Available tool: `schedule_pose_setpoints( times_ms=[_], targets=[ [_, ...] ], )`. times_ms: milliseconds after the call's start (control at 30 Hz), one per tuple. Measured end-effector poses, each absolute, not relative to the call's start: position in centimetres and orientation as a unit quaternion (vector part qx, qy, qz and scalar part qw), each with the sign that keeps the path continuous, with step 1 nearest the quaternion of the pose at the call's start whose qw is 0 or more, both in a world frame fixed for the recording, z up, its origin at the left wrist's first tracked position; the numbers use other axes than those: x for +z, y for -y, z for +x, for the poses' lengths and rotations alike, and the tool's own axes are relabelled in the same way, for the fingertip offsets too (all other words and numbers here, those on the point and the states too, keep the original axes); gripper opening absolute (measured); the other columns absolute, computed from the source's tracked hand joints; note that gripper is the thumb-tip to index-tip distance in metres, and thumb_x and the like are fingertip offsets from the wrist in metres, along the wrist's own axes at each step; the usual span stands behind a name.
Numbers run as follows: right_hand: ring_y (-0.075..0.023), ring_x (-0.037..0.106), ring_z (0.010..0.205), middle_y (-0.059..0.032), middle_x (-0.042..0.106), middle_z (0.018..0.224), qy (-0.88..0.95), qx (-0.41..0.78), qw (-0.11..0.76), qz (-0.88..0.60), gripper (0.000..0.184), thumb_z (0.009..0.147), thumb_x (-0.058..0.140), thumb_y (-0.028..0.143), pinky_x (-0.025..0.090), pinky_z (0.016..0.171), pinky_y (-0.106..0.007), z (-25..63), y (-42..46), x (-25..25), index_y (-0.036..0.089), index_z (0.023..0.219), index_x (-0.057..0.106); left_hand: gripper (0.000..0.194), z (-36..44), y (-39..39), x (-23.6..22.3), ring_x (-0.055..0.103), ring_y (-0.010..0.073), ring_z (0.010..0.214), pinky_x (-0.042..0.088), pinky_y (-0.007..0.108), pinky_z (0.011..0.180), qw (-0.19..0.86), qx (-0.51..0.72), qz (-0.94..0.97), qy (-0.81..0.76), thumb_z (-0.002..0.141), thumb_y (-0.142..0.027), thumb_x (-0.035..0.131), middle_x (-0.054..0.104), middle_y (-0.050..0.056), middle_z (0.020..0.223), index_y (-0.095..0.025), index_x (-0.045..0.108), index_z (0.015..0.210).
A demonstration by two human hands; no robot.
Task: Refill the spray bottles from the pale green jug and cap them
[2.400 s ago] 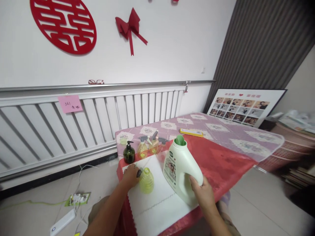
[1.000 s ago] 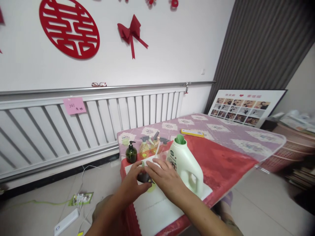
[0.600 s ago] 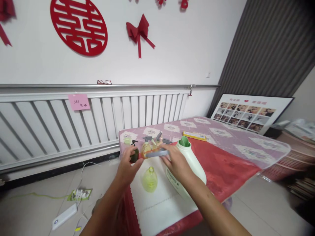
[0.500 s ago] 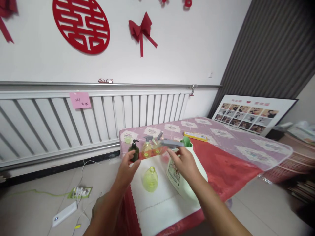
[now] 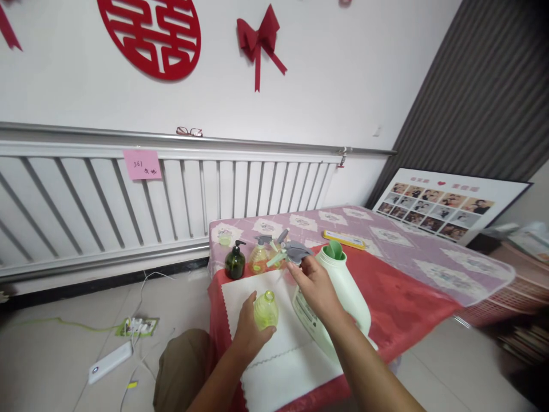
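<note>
My left hand [image 5: 251,330] is wrapped round the left side of an open-necked, yellow-green spray bottle [image 5: 266,311], which is upright on a white mat [image 5: 281,373]. In my right hand [image 5: 316,286] is a grey spray trigger head [image 5: 297,252] with a pale nozzle pointing left, held above the mat and apart from the bottle. Beside my right forearm stands a large pale green jug [image 5: 352,286] with a green spout [image 5: 333,249] at its open mouth. Behind the mat are a dark green pump bottle [image 5: 235,262] and a clear spray bottle [image 5: 259,260], with another partly hidden by the trigger head.
A red cloth [image 5: 398,303] covers part of the patterned table [image 5: 369,220]. A yellow-edged case [image 5: 344,239] lies farther back, near a leaning photo board [image 5: 450,200]. A radiator [image 5: 189,194] lines the wall. Cables, a power strip [image 5: 139,327] and a white power bank [image 5: 110,361] are on the floor.
My left hand has come down and right, from open in the air to gripping the yellow-green bottle. My right hand keeps the trigger head, now turned with its nozzle leftward. The view has shifted slightly.
</note>
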State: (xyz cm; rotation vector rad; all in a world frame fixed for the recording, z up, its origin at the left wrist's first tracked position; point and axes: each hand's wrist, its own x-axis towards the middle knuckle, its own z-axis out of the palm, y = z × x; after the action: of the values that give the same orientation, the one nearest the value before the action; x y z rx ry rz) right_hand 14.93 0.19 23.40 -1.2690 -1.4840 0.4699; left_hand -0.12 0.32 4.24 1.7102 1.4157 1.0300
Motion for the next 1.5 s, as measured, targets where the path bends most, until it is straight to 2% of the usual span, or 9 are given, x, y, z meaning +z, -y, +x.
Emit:
schedule_pose_setpoints(
  times_ms=[200,367,567,700,867,1133,1333,1500],
  targets=[
    [-0.0137,0.044,0.057,0.0059,0.045,0.061,0.635,0.202,0.498,-0.555,0.037,0.078,0.063,0.055,0.035,0.053,-0.026,14.6,-1.0,21.2,0.025,0.066,0.044,0.102,0.1,-0.4,3.4,0.036,0.0306,0.141,0.030,0.039,0.120,0.336,0.389,0.661,-0.547,0.062,-0.020,0.076,0.037,0.011,0.153,-0.023,0.021,0.148],
    [-0.0146,0.047,0.057,0.0044,0.049,0.065,0.650,0.220,0.473,-0.552,0.034,0.079,0.061,0.053,0.038,0.055,-0.028,14.5,-1.9,18.6,0.024,0.068,0.048,0.099,0.1,-0.5,3.1,0.036,0.0308,0.142,0.030,0.035,0.119,0.344,0.356,0.664,-0.561,0.063,-0.023,0.075,0.038,0.009,0.154,-0.027,0.023,0.147],
    [-0.0178,0.058,0.071,0.0012,0.059,0.076,0.663,0.259,0.456,-0.535,0.026,0.085,0.057,0.048,0.048,0.066,-0.030,14.1,-1.7,15.7,0.023,0.083,0.054,0.092,0.0,-0.3,2.6,0.040,0.0319,0.139,0.031,0.039,0.118,0.342,0.379,0.654,-0.558,0.064,-0.026,0.074,0.043,0.011,0.150,-0.023,0.029,0.143],
    [-0.0204,0.063,0.085,-0.0026,0.066,0.090,0.671,0.293,0.443,-0.517,0.024,0.088,0.054,0.046,0.052,0.079,-0.035,14.0,-1.3,14.3,0.023,0.095,0.055,0.088,-0.1,-0.3,2.5,0.044,0.0318,0.134,0.033,0.042,0.115,0.349,0.383,0.649,-0.557,0.062,-0.026,0.074,0.049,0.014,0.144,-0.019,0.033,0.140],
    [-0.0221,0.065,0.087,-0.0034,0.068,0.090,0.671,0.311,0.432,-0.517,0.023,0.089,0.055,0.046,0.053,0.082,-0.038,14.1,-0.9,12.8,0.023,0.094,0.058,0.086,-0.2,-0.2,2.7,0.045,0.0314,0.133,0.033,0.044,0.115,0.361,0.389,0.641,-0.555,0.063,-0.026,0.074,0.048,0.015,0.144,-0.017,0.034,0.139],
    [-0.0232,0.065,0.094,-0.0060,0.072,0.102,0.685,0.317,0.400,-0.520,0.022,0.089,0.053,0.042,0.049,0.092,-0.043,14.2,-0.7,12.9,0.024,0.098,0.060,0.086,-0.1,0.0,2.3,0.043,0.0325,0.135,0.031,0.049,0.116,0.363,0.415,0.632,-0.544,0.063,-0.024,0.073,0.046,0.015,0.146,-0.018,0.035,0.140],
    [-0.0260,0.063,0.109,-0.0083,0.070,0.119,0.693,0.325,0.371,-0.525,0.032,0.087,0.056,0.039,0.045,0.096,-0.044,14.1,-0.7,13.7,0.025,0.115,0.061,0.085,-0.1,-0.1,1.6,0.048,0.0341,0.131,0.034,0.053,0.114,0.346,0.462,0.628,-0.522,0.060,-0.022,0.076,0.052,0.013,0.140,-0.021,0.040,0.137],
    [-0.0265,0.064,0.107,-0.0087,0.070,0.119,0.682,0.326,0.367,-0.542,0.033,0.084,0.057,0.039,0.045,0.094,-0.046,13.9,-0.7,13.7,0.025,0.114,0.062,0.084,-0.1,-0.3,1.4,0.049,0.0341,0.129,0.035,0.053,0.113,0.341,0.468,0.631,-0.517,0.060,-0.022,0.076,0.053,0.013,0.139,-0.021,0.041,0.136]
  ],
)
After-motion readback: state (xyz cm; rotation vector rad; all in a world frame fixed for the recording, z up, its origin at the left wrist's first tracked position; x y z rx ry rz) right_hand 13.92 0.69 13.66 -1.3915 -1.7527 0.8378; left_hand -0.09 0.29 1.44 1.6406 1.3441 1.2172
